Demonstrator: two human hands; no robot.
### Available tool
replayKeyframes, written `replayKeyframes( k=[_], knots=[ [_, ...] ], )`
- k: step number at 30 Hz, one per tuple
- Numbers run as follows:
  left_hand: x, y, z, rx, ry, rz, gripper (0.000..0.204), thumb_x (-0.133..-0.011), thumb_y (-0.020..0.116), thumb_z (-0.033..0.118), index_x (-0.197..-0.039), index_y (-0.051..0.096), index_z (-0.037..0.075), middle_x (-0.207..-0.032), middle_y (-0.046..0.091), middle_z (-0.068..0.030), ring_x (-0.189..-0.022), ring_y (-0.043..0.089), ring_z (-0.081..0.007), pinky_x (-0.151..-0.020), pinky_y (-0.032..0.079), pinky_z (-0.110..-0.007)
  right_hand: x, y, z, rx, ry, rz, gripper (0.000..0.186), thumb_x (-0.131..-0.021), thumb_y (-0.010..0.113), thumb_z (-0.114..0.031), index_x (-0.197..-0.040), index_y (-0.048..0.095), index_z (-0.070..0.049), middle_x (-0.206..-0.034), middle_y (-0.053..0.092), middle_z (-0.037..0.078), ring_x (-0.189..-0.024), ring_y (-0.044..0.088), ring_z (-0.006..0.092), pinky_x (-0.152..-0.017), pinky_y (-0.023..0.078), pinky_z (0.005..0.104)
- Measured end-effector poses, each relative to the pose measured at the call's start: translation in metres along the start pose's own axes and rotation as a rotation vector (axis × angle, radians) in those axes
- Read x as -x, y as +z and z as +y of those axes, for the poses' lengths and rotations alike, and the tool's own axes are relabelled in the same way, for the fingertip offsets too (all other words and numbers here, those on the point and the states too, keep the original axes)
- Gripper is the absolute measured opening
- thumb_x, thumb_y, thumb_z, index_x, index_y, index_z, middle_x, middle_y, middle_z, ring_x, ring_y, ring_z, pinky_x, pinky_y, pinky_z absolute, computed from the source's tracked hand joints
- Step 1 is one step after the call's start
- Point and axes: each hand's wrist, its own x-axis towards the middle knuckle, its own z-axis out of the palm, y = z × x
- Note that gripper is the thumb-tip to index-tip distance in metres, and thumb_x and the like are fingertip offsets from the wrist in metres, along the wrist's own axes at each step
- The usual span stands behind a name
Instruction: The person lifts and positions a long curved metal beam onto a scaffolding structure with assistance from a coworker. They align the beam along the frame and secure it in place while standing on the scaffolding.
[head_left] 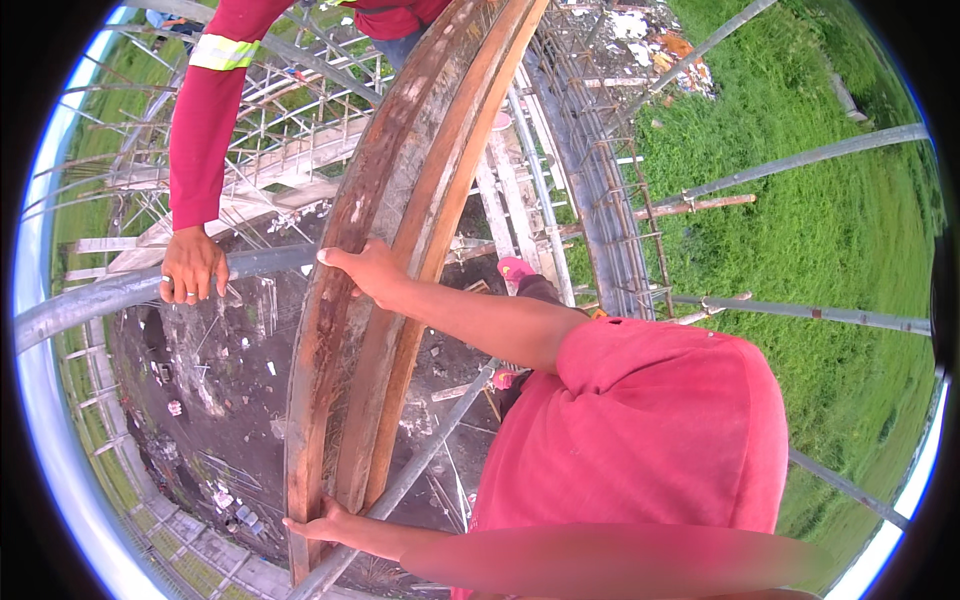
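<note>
A long wooden formwork panel (345,400), weathered boards with battens along its edges, stands steeply in front of me and looks curved in this view. Higher up, my right hand (368,272) grips it, thumb over the face and fingers curled at a batten. Near its lower end my left hand (325,524) is closed round the wood, its fingers partly hidden. A co-worker's hand (194,265) rests on a grey scaffold pipe (270,260) left of the panel; that person's red sleeve (205,130) has a reflective band.
A second pipe (430,455) slants past the panel's lower part. Beyond it lies dark ground (230,370) with scattered debris, far below. Rebar bundles (605,200) and more pipes (800,160) run on the right above green grass (850,260). My pink shoe (515,268) is near planks (510,190).
</note>
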Motion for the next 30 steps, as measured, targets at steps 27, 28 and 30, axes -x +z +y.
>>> replayKeyframes(
  k=[27, 28, 30],
  knots=[
    [0.016, -0.156, -0.206, 0.284, -0.703, 0.240, 0.135, -0.068, 0.062, 0.091, -0.155, 0.021, -0.004, -0.156, 0.035, -0.0201, -0.144, 0.036, -0.0357, -0.118, 0.033, -0.051, 0.003, 0.018, -0.028, -0.038, -0.030, 0.063, 0.046, -0.079, 0.081, -0.040, -0.100, 0.068, -0.001, -0.084, 0.069, 0.005, -0.071, 0.066, 0.0158, -0.055, 0.047, 0.0346],
    [0.010, -0.153, -0.219, 0.375, -0.710, 0.264, 0.140, -0.067, 0.062, 0.091, -0.159, 0.014, -0.003, -0.161, 0.030, -0.0199, -0.148, 0.031, -0.0363, -0.120, 0.029, -0.052, 0.002, 0.016, -0.025, -0.049, -0.031, 0.040, 0.047, -0.079, 0.081, -0.041, -0.101, 0.068, -0.002, -0.085, 0.069, 0.005, -0.072, 0.065, 0.0159, -0.056, 0.047, 0.0352],
    [-0.005, -0.147, -0.229, 0.529, -0.703, 0.244, 0.132, -0.072, 0.053, 0.093, -0.161, 0.013, 0.004, -0.164, 0.027, -0.0184, -0.151, 0.025, -0.0368, -0.122, 0.019, -0.057, 0.004, 0.013, -0.020, -0.062, -0.027, 0.036, 0.046, -0.079, 0.080, -0.041, -0.099, 0.068, -0.002, -0.084, 0.069, 0.005, -0.072, 0.066, 0.0161, -0.055, 0.047, 0.0352]
  ],
)
